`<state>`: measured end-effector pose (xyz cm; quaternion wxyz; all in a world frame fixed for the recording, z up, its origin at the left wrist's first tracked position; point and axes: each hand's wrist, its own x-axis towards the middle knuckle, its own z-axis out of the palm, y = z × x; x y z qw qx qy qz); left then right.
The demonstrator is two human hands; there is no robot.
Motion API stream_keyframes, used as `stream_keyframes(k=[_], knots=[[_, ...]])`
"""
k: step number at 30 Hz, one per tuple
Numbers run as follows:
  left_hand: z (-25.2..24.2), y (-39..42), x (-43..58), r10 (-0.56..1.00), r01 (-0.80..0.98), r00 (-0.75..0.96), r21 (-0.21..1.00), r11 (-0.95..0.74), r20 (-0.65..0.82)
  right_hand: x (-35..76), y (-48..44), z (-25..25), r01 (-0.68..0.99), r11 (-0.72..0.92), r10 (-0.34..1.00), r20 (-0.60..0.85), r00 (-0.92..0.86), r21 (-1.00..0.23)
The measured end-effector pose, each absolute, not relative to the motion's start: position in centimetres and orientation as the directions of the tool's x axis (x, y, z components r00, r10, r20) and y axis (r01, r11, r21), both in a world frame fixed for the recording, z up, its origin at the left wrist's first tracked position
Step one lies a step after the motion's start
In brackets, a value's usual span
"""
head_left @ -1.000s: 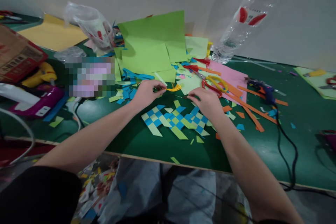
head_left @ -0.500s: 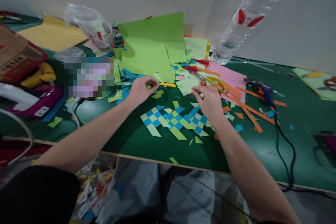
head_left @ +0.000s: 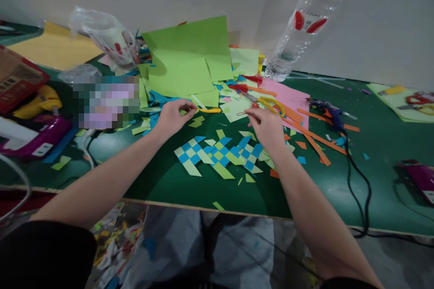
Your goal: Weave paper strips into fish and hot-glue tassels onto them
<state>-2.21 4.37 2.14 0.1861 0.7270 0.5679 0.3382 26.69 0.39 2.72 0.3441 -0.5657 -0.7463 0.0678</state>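
Observation:
My left hand [head_left: 174, 117] pinches a yellow tassel [head_left: 210, 110] at one end, and its strands point right over the table. My right hand [head_left: 266, 126] is closed at thumb and forefinger on a thin red cord [head_left: 240, 113], which makes a small loop left of the fingertips. Whether cord and tassel are joined cannot be made out. Below the hands lie three woven paper fish shapes, a left one [head_left: 190, 156], a middle one [head_left: 222, 156] and a right one [head_left: 250, 151], in blue and green checks. Scissors with yellow handles [head_left: 280, 107] rest just behind my right hand.
Green paper sheets [head_left: 186, 54] lean at the wall, with red tassels [head_left: 252, 79] and a pink sheet [head_left: 298, 95] to their right. A clear plastic bottle [head_left: 291, 40] stands behind. Orange strips [head_left: 317, 149] and a corded glue gun [head_left: 335, 119] lie right; a purple device [head_left: 50, 133] is left.
The view has shifted slightly, so the table's things sit further left. The red loop at my right fingertips now stands out more clearly. My left hand keeps its pinch on the yellow tassel.

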Motion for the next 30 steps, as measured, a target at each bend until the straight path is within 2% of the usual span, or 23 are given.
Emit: stream_keyframes(k=[4,8,11,16,19,25,30], knots=[[2.0,4.3,-2.2,0.948,0.683,0.143,0.665,-0.303,0.285,27.4,1.0,2.6,0.836,0.227,0.929,0.369,-0.031,-0.501],[1.8,4.4,-2.3,0.943,0.641,0.146,0.698,-0.321,0.299,27.5,1.1,2.7,0.838,0.209,0.925,0.381,-0.001,-0.504],[1.6,4.6,-2.5,0.939,0.688,0.15,0.649,-0.325,0.31,27.0,0.6,2.9,0.819,0.263,0.908,0.419,-0.031,-0.509],[0.9,4.2,-2.6,0.865,0.791,0.273,0.414,-0.45,0.42,26.0,-0.4,3.0,0.789,0.413,0.838,0.53,-0.133,-0.454],[0.8,3.6,-2.3,0.827,0.817,0.327,0.304,-0.491,0.458,25.5,-0.7,3.0,0.803,0.437,0.831,0.522,-0.19,-0.405],[1.6,2.8,-1.7,0.81,0.809,0.327,0.299,-0.506,0.487,25.4,-0.6,2.8,0.794,0.491,0.808,0.528,-0.261,-0.359],[2.6,2.1,-1.0,0.716,0.693,0.433,0.305,-0.653,0.547,24.7,-0.9,3.0,0.708,0.659,0.677,0.61,-0.413,-0.253]])
